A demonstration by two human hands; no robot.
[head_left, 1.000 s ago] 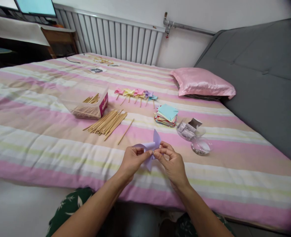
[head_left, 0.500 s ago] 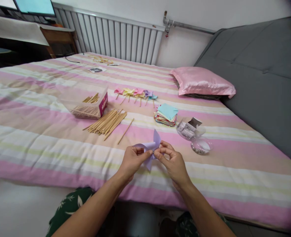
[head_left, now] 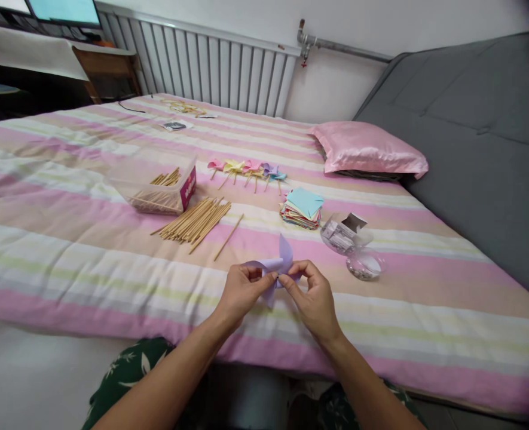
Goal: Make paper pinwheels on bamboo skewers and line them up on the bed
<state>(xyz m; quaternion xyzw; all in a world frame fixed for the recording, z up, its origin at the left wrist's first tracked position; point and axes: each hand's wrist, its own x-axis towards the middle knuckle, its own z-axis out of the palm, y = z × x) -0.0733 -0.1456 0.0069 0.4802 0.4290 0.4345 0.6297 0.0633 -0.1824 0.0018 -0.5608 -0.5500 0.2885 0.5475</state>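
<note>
Fingers of both the left hand [head_left: 241,288] and right hand [head_left: 311,295] pinch the centre of a lilac paper pinwheel [head_left: 277,267] above the bed's near edge [head_left: 112,304]; since a second ago the right fingertips have curled inward, pressing the folded vanes together.

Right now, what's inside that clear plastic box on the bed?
The clear box holds wooden sticks, some leaning at its far side, others lying along the bottom. Its red label hides the right end.
</note>
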